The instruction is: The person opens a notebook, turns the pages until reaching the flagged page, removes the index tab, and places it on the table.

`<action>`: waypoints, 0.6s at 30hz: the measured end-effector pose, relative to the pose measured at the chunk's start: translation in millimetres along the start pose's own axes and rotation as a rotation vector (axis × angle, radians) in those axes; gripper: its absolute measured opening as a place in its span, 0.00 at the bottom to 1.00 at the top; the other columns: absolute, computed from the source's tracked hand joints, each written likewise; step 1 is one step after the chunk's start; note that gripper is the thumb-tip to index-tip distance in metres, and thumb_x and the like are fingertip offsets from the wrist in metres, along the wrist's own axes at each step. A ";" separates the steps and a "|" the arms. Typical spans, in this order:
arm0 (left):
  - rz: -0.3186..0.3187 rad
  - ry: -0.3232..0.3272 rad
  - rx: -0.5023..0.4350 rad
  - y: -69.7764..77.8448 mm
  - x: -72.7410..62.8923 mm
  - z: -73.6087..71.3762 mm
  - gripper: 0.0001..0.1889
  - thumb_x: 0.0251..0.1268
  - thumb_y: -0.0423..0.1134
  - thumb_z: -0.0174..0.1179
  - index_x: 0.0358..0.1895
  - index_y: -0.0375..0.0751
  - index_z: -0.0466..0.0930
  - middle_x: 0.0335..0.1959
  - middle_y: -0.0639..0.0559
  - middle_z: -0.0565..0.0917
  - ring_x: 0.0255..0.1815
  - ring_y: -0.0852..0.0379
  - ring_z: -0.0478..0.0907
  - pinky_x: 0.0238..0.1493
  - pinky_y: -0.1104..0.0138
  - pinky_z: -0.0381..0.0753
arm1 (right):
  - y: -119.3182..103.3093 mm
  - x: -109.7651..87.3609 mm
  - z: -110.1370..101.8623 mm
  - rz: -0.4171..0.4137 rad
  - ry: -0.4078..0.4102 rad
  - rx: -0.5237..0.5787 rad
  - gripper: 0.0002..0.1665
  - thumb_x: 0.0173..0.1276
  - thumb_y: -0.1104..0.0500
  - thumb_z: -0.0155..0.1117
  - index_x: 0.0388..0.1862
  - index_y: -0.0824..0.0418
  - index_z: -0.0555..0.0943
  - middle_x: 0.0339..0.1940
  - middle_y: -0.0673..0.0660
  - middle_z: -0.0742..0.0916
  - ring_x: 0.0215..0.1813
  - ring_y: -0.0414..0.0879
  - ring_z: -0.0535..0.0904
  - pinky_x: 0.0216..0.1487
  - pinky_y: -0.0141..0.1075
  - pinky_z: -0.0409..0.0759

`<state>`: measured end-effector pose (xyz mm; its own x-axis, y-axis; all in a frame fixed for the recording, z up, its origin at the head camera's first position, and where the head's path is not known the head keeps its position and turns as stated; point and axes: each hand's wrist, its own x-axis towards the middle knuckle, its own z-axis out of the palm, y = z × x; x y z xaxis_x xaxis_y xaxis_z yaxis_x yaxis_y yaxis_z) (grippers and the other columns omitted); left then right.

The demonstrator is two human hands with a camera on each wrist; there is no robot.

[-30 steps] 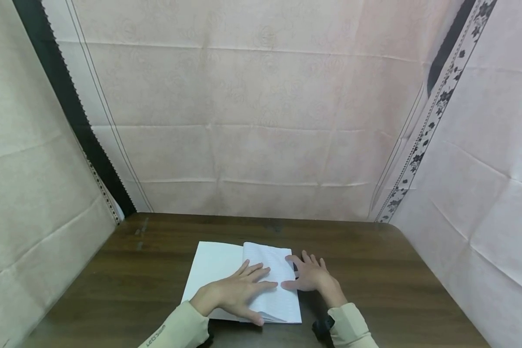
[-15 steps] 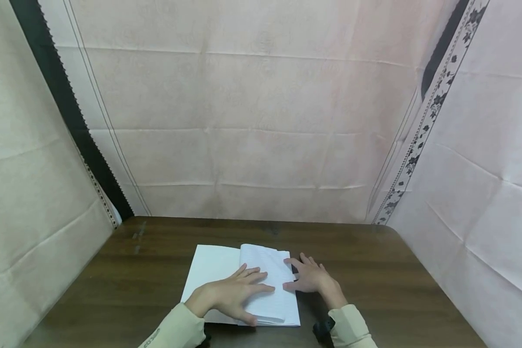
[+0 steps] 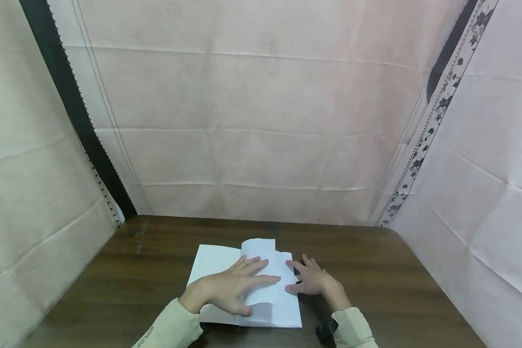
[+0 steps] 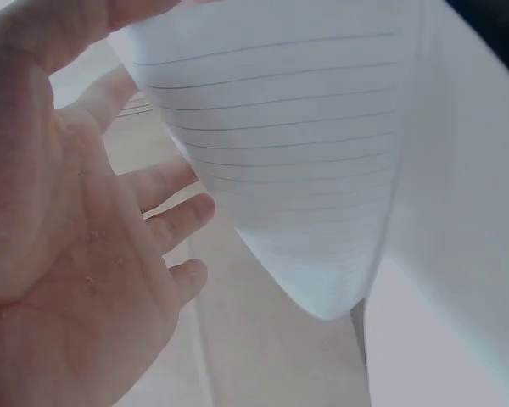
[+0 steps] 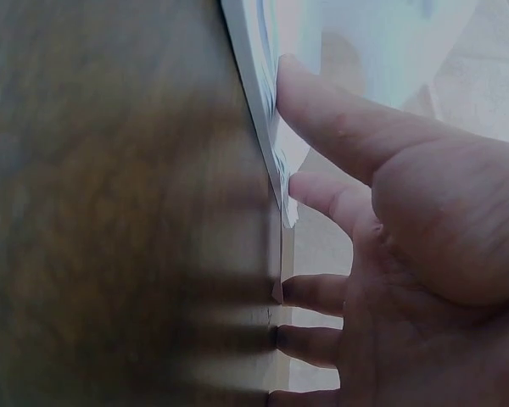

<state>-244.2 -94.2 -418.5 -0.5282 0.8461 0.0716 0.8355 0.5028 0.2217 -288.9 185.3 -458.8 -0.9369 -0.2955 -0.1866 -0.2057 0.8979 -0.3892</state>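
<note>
An open notebook [image 3: 215,262] lies on the brown table. One lined leaf [image 4: 280,127] stands curved up from the right-hand pages, partway over. My left hand [image 3: 228,290] is spread over the notebook, its fingers extended against that leaf; in the left wrist view the palm [image 4: 76,237] faces the leaf, and the thumb's contact is cut off. At the notebook's right edge rests my right hand [image 3: 315,282], fingers fairly straight. In the right wrist view its thumb [image 5: 331,114] and index finger touch the page edges [image 5: 276,110], while the other fingertips reach down to the table.
The wooden table [image 3: 113,290] extends on both sides of the notebook. Pale cloth [image 3: 261,145] hangs behind it, with more cloth at left and right. A dark strap [image 3: 326,331] sits at the right wrist.
The leaf under my left hand has lifted and shifted, with its top now sticking up beyond the notebook. My left hand has moved slightly left. The right hand has hardly moved.
</note>
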 end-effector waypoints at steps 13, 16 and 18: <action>0.005 0.090 0.027 -2.1 -10.2 -22.7 0.37 0.55 0.47 0.64 0.72 0.56 0.68 0.80 0.39 0.50 0.80 0.39 0.46 0.73 0.37 0.41 | -4.7 -3.7 -3.4 0.007 0.011 0.030 0.46 0.59 0.40 0.74 0.74 0.52 0.70 0.76 0.74 0.61 0.77 0.73 0.50 0.65 0.75 0.50; -0.016 0.097 -0.001 -4.4 -13.3 -24.8 0.33 0.56 0.50 0.65 0.69 0.57 0.71 0.80 0.41 0.50 0.80 0.40 0.46 0.74 0.38 0.39 | -6.1 -3.9 -2.6 0.020 0.030 0.000 0.46 0.57 0.39 0.75 0.73 0.51 0.72 0.75 0.73 0.64 0.76 0.72 0.54 0.66 0.73 0.52; -0.027 0.098 -0.013 -6.4 -15.2 -25.5 0.32 0.57 0.51 0.65 0.68 0.57 0.72 0.80 0.42 0.50 0.80 0.41 0.45 0.74 0.39 0.39 | -7.7 -4.5 -2.9 0.027 0.045 -0.035 0.46 0.56 0.38 0.75 0.72 0.50 0.73 0.74 0.73 0.66 0.74 0.73 0.57 0.65 0.72 0.55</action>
<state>-245.3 -114.7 -396.2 -0.5631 0.8107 0.1601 0.8191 0.5220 0.2377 -283.9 180.6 -452.4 -0.9541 -0.2562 -0.1553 -0.1887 0.9165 -0.3526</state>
